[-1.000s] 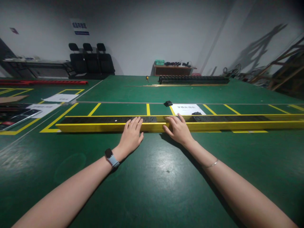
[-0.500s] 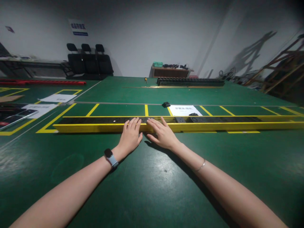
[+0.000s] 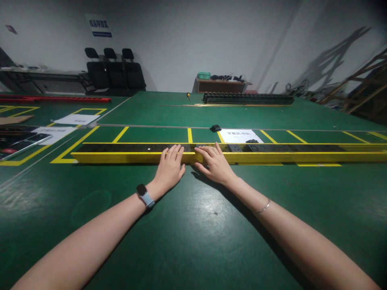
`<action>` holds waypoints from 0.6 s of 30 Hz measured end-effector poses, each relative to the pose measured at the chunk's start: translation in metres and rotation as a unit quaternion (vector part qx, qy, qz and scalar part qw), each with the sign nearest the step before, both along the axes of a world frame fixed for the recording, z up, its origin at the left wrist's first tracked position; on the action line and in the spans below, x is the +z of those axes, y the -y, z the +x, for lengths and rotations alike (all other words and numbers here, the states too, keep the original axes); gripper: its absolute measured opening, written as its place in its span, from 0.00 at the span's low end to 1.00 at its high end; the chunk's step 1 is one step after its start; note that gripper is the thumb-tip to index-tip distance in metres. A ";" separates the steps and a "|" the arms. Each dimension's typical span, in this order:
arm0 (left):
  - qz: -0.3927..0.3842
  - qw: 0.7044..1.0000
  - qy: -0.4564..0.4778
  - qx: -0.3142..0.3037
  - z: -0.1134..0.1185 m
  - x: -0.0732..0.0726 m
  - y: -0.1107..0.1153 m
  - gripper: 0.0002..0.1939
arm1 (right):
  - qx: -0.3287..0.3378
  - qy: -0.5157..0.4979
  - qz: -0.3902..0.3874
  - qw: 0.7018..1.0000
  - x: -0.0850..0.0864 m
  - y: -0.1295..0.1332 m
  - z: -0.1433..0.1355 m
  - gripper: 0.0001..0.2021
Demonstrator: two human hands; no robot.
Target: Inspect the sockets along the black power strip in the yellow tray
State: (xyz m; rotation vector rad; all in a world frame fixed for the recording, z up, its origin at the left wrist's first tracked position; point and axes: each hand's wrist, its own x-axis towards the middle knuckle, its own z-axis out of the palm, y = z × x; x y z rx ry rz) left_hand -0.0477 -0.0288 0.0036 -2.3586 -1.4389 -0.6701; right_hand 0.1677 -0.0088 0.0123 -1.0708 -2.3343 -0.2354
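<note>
Big green matted work table (image 3: 193,225) with yellow taped lanes, white wall behind, three black chairs (image 3: 115,70) at far left. Long yellow metal channel holding a black socket strip (image 3: 272,153) lies across the table, running left to right in front of the person, just inside the near yellow lane line. Left hand (image 3: 168,171) lies flat, palm down, fingers stretched over the channel's near edge onto the black strip; nothing gripped, just pressing or resting. Right hand (image 3: 215,166) sits just beside it, also spread and laid over the channel edge, fingertips on the strip, holding nothing. The two hands are near each other, not touching. Watch with pale blue band (image 3: 144,196) on the left wrist, thin silver bracelet (image 3: 262,208) on the right. Behind the channel: white printed sheet (image 3: 240,135), small black plastic part (image 3: 215,128) just left of it. Further back, a second long black strip (image 3: 248,98) and a yellow-handled screwdriver (image 3: 188,96).
</note>
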 end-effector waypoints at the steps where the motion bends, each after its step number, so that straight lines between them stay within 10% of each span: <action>1: -0.001 1.000 0.000 0.000 0.000 0.000 0.000 0.29 | -0.011 0.003 0.003 1.000 -0.001 -0.001 -0.002 0.25; 18: 0.003 1.000 -0.006 0.001 0.001 0.001 0.000 0.29 | -0.146 -0.020 0.078 0.986 -0.007 -0.001 0.000 0.17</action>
